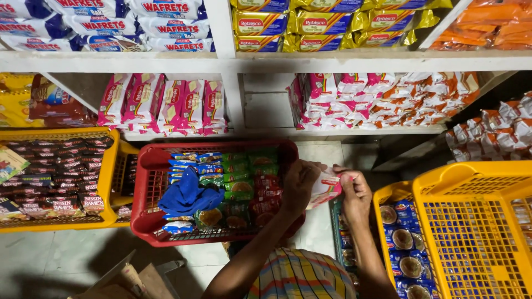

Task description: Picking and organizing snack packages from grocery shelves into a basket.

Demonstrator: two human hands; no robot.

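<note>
Both of my hands hold one small pink and white snack packet [325, 187] in front of me, just right of a red plastic basket [148, 182]. My left hand [300, 185] grips the packet's left side and hangs over the basket's right rim. My right hand [354, 194] pinches the packet's right end. The red basket holds blue, green and red snack packets and a crumpled blue cloth [187, 196].
A yellow basket [112, 160] of dark noodle packets stands at the left; two yellow baskets [471, 182] with blue packets stand at the right. White shelves [238, 94] above carry pink, orange, yellow and blue-white snack packs. A cardboard box [130, 282] sits on the floor.
</note>
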